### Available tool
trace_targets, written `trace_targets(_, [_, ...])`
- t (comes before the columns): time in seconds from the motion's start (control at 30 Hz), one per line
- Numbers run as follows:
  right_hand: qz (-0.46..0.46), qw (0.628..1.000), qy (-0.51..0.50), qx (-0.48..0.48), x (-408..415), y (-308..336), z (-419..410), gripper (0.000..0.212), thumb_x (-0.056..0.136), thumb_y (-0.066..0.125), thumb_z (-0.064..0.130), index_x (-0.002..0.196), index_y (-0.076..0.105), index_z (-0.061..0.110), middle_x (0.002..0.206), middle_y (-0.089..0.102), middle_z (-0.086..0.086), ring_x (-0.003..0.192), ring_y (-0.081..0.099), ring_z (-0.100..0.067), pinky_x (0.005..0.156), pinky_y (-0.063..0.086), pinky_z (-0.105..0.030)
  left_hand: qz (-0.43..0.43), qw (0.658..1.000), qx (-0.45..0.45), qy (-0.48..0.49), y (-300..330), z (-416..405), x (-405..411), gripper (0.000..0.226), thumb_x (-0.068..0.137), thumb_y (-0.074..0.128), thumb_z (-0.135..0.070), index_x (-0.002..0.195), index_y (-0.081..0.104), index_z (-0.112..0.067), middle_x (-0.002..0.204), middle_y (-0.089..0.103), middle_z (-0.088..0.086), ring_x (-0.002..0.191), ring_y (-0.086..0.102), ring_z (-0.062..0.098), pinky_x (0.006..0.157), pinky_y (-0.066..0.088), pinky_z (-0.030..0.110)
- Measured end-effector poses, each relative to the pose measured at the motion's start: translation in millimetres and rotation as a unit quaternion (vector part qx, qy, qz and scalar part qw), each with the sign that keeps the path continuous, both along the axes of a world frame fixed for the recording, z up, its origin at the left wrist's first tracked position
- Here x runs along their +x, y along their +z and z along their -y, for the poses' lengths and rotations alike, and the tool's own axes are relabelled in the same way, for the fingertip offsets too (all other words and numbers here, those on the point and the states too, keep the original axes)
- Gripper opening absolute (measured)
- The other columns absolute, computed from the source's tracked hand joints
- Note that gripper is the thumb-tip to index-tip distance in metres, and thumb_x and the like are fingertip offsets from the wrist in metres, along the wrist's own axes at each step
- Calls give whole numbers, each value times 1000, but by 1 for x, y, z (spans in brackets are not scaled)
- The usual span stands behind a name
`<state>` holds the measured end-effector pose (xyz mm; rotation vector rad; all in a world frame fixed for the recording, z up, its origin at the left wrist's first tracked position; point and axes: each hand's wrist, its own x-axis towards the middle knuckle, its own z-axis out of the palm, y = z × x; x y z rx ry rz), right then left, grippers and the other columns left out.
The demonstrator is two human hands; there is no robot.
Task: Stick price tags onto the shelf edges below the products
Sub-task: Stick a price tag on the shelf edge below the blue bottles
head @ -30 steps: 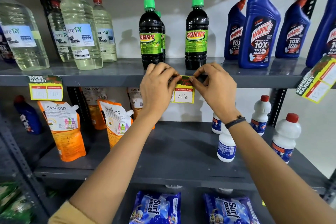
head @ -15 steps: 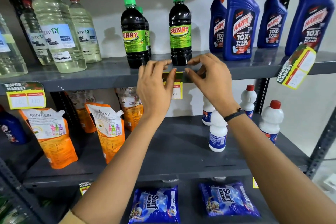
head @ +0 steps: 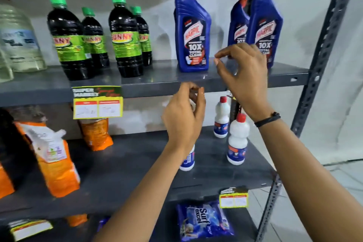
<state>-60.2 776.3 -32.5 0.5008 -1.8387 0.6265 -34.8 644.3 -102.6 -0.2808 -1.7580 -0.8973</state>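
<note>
A yellow price tag [head: 97, 102] is stuck on the grey top shelf edge [head: 153, 91], under the dark Sunny bottles [head: 125, 35]. My left hand [head: 184, 118] hovers just below that edge, further right, with thumb and forefinger pinched. Something pale shows inside its curl; I cannot tell what it is. My right hand [head: 243, 76] is raised in front of the blue Harpic bottles [head: 191, 27], its fingertips pinched with nothing visible between them. A scrap of another tag [head: 229, 94] peeks out behind that hand.
White red-capped bottles [head: 236, 139] and orange pouches [head: 53, 159] stand on the middle shelf. Its edge carries a price tag [head: 233, 198]. A blue Surf Excel pack [head: 204, 220] lies below, and another tag [head: 29, 228] hangs at the bottom left. The rack's upright [head: 318, 65] is at the right.
Both hands have let go of the tag under the Sunny bottles and moved right toward the Harpic bottles. The view has swung right, so that tag is now at the left.
</note>
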Motion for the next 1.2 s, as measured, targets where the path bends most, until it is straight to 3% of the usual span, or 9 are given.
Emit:
trace_targets(0.13, [-9, 1000, -22, 13, -19, 1, -41, 17, 87, 59, 30, 96, 67, 18, 104, 67, -5, 99, 56, -28, 82, 44, -44, 63, 998, 14, -11, -21, -48, -14, 25, 91, 48, -44, 98, 52, -21, 73, 66, -9, 56, 58, 11, 51, 46, 27])
trace_targets(0.23, [26, 999, 6, 22, -32, 0, -62, 21, 90, 57, 33, 101, 67, 18, 107, 66, -6, 104, 56, -27, 88, 45, -45, 102, 990, 81, -58, -24, -76, -23, 29, 92, 51, -40, 104, 57, -15, 84, 73, 1, 64, 64, 13, 58, 54, 32])
trace_targets(0.37, [66, 994, 85, 5, -45, 1, -76, 16, 89, 60, 24, 99, 69, 15, 99, 69, -7, 91, 62, -20, 80, 44, -24, 158, 958, 198, -131, -20, -90, -32, 26, 94, 51, -30, 100, 60, -6, 92, 72, 15, 79, 67, 31, 69, 56, 44])
trace_targets(0.53, [110, 988, 108, -10, -55, 7, -76, 15, 88, 61, 18, 99, 70, 15, 95, 72, -8, 86, 62, -18, 81, 49, -30, 170, 936, 265, -159, -13, -92, -32, 14, 93, 53, -18, 88, 60, -7, 84, 72, 17, 59, 59, 18, 54, 43, 25])
trace_targets(0.73, [195, 970, 141, -41, -64, 15, -74, 15, 88, 62, 15, 99, 71, 9, 100, 73, -9, 81, 60, -10, 69, 46, -14, 185, 932, 260, -172, 3, -90, -28, 13, 90, 55, -15, 78, 55, -10, 74, 68, 7, 55, 58, 9, 44, 39, 11])
trace_targets(0.9, [253, 956, 139, -49, -70, 18, -78, 17, 89, 62, 19, 100, 69, 8, 92, 67, -1, 78, 61, -12, 62, 42, -6, 216, 915, 279, -195, 22, -84, -23, 20, 88, 55, -16, 68, 54, -16, 61, 63, -1, 47, 54, 4, 39, 37, 11])
trace_targets(1.03, [254, 958, 124, -46, -71, 17, -79, 16, 89, 63, 20, 97, 69, 7, 88, 65, 2, 75, 59, -9, 51, 41, 1, 237, 907, 289, -194, 28, -83, -22, 20, 86, 54, -15, 66, 55, -17, 60, 63, -1, 49, 55, 6, 37, 36, 11])
trace_targets(1.2, [273, 954, 115, -41, -72, 19, -80, 16, 89, 63, 18, 94, 70, 5, 87, 64, 1, 73, 59, -9, 47, 39, 5, 249, 901, 299, -194, 33, -83, -22, 16, 85, 54, -14, 70, 58, -12, 53, 60, -4, 45, 54, 6, 36, 36, 12])
